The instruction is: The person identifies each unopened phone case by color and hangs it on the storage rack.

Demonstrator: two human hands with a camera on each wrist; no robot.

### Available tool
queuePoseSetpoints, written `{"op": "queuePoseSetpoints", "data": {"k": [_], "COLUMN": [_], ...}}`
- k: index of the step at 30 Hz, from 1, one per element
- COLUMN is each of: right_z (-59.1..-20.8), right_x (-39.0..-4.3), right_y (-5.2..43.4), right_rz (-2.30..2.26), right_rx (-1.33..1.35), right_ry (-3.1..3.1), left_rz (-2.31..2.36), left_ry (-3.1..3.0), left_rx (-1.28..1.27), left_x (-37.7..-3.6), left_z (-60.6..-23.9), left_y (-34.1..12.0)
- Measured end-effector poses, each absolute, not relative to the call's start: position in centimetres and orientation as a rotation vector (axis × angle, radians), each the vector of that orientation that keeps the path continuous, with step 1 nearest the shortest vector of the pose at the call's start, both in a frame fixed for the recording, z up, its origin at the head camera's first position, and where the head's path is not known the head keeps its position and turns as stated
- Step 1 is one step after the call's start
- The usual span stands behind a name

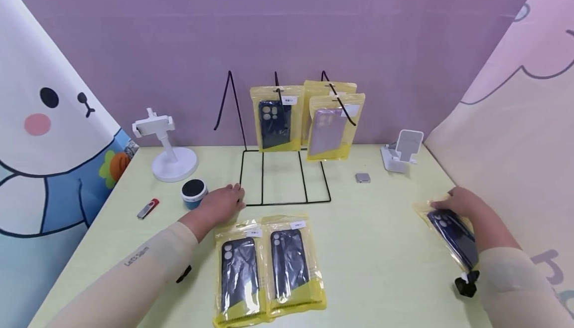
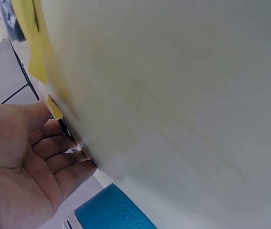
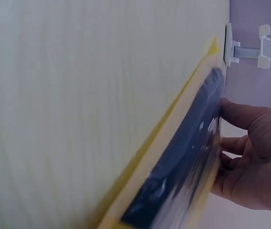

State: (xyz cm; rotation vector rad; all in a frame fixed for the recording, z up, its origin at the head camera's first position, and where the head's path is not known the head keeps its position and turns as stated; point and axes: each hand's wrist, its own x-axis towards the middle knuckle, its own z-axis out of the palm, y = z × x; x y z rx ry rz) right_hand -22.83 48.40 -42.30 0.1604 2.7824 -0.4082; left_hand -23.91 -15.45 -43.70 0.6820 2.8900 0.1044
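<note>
While the right hand (image 1: 466, 206) lies over a packaged phone case (image 1: 453, 236) at the right edge of the worktop (image 1: 381, 248), its fingers (image 3: 242, 145) rest along the pack's far side, loosely curved against the plastic; whether they pinch it cannot be told. That pack is a yellow-edged clear pouch with a dark blue case inside, lying flat under and just in front of the fingers.

The left hand (image 1: 221, 202) rests on the worktop with its fingers (image 2: 61, 160) relaxed and slightly spread, holding nothing. Their tips touch or nearly touch the front left corner of the black wire rack (image 1: 284, 178). Just beside the hand, to its left, stands a small blue tub (image 1: 194, 192) with a dark top.

Near the left wrist, two more pouches (image 1: 269, 265) lie side by side, each holding a dark case. Beyond the left fingers, three pouches hang on the rack's hooks: one (image 1: 275, 118) with a dark blue case, one (image 1: 334, 126) with a lilac case, and one (image 1: 329, 87) behind it whose contents are hidden.
</note>
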Motion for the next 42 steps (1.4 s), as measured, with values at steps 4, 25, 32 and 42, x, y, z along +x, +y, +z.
{"op": "queuePoseSetpoints", "data": {"k": [4,25,32,42], "right_z": [-42.2,-36.1,-33.9,-31.8], "right_x": [-22.7,-22.9,-21.9,-20.9], "right_y": [47.9,37.2,34.6,31.9], "right_rz": [-0.443,-0.657,-0.79,-1.053], "right_rx": [0.108,-0.224,-0.288,-0.386], "right_ry": [2.777,2.986,2.988,2.951], "left_rz": [0.117,0.133,0.135,0.142], "left_ry": [2.883,2.89,2.892,2.891], "left_rx": [0.67,0.65,0.655,0.657], "left_x": [-24.0,-23.9,-23.9,-23.9], "left_z": [-43.7,-43.6,-43.6,-43.7], "left_y": [-15.4,-15.5,-15.5,-15.5]}}
